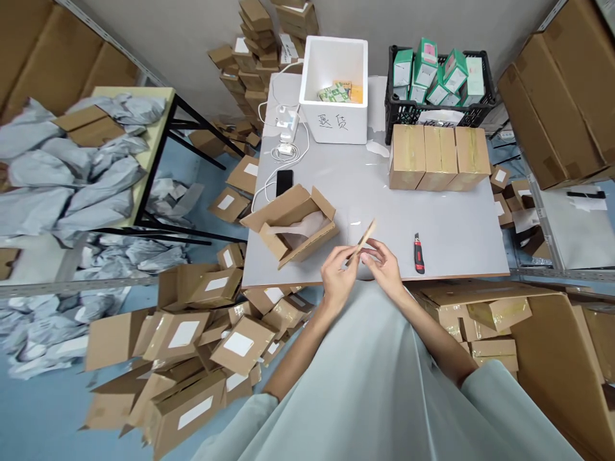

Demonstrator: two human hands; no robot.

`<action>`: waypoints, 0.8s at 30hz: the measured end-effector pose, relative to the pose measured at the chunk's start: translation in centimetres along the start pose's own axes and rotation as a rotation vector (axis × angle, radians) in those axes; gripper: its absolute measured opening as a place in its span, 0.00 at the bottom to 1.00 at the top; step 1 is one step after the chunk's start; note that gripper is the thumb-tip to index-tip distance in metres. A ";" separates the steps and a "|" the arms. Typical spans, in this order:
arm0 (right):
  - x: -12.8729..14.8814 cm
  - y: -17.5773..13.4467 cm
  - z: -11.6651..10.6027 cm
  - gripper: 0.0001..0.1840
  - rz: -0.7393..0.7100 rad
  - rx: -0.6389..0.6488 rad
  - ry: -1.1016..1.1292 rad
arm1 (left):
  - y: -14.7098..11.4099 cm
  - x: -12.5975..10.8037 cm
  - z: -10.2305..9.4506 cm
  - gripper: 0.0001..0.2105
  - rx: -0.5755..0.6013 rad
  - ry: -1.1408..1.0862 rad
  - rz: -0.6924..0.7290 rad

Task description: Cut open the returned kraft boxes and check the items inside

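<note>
Over at my far left, grey plastic bags (72,163) lie heaped on a side table (163,96), with a flattened piece of brown cardboard on top of them. More grey bags are piled on the floor below. Next comes a jumble of brown cardboard boxes (240,342) on the blue floor, many with white labels, some with their flaps open.

On the grey worktable (350,173), an open carton (307,246) sits at the left near corner, with pale wrapping (307,224) inside. A black phone (284,182) lies just beyond it, near a white cable and a power strip (288,128). Farther back stands a white foam box (358,131), handwritten characters on its front, a few packets inside.

At the near edge, my left hand (340,275) grasps a thin tan piece (365,237), tilted and seen almost edge-on, to the right of the open carton. My right hand (385,269) is close against it, fingers bent; whether they pinch it too, I cannot tell.

To the right, a red-and-black utility knife (419,255) lies on the tabletop. Behind it, three taped cartons (439,160) stand side by side before a black crate (408,115) of green-and-white boxes (426,63). Below, at right, a large open carton (557,352) holds more taped boxes.
</note>
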State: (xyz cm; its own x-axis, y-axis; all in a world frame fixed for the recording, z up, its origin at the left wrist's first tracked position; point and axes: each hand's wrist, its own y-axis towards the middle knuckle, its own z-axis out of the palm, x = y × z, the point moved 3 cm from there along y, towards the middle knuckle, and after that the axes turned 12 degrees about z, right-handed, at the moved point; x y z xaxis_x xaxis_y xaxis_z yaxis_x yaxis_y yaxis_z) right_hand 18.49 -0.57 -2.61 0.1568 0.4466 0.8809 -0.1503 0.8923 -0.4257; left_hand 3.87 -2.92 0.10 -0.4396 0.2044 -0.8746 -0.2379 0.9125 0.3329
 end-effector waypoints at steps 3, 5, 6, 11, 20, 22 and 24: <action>0.4 0.1 0.0 0.30 -0.029 -0.036 0.016 | -0.7 -0.7 1.0 0.13 0.042 -0.014 0.088; 0.5 0.3 -0.3 0.27 -0.042 -0.057 0.015 | -1.0 -0.8 1.6 0.12 0.086 -0.035 0.114; 0.5 0.5 -0.6 0.27 -0.043 -0.064 0.012 | -1.1 -0.7 1.8 0.11 0.108 -0.047 0.111; 0.2 1.0 -2.0 0.32 0.008 -0.086 -0.011 | -0.4 1.8 0.6 0.18 0.041 -0.046 -0.024; -0.1 0.7 -2.8 0.35 0.094 -0.041 0.032 | 0.9 5.8 -0.3 0.30 0.184 -0.403 -0.450; -0.5 0.9 -3.2 0.33 0.103 -0.018 0.007 | 1.1 5.5 -0.5 0.28 0.204 -0.401 -0.430; -0.7 1.2 -3.7 0.30 0.094 0.014 -0.027 | 1.6 5.2 -1.0 0.25 0.222 -0.359 -0.358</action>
State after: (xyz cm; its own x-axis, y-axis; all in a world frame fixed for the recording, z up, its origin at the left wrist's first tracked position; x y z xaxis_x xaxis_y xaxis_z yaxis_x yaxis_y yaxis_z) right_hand 21.85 0.42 -4.47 0.1155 0.5262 0.8425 -0.1771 0.8455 -0.5038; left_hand 0.32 -0.80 -3.51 -0.0327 -0.0602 -0.9977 -0.1129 0.9920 -0.0561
